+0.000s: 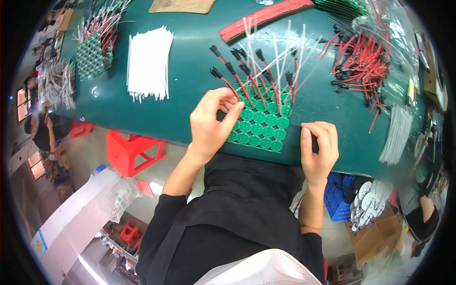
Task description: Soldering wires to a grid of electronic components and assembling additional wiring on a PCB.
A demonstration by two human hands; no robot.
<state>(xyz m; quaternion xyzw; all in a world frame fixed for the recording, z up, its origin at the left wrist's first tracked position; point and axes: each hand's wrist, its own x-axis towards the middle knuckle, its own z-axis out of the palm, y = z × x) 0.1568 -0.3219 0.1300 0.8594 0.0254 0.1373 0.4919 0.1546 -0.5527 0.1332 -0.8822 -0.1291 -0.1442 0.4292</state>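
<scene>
A green circuit board panel (259, 128) of several round boards lies at the table's front edge. Red wire leads with black connectors (244, 69) and clear-white thin strips (285, 52) stand up from its far rows. My left hand (211, 118) is at the panel's left side, thumb and fingertips closed round the lower end of the leftmost red wire lead (230, 86). Right of the panel and apart from it, my right hand (320, 149) is held with curled fingers, thumb close to the index finger. Whatever may be between those fingers is too small to make out.
Loose red wire leads (363, 61) lie at the right beside a clear plastic bag (396, 42). White strips (149, 64) and wired boards (95, 54) are at the left. Grey strips (397, 135) lie near the right edge. A red bar (266, 19) lies beyond the panel.
</scene>
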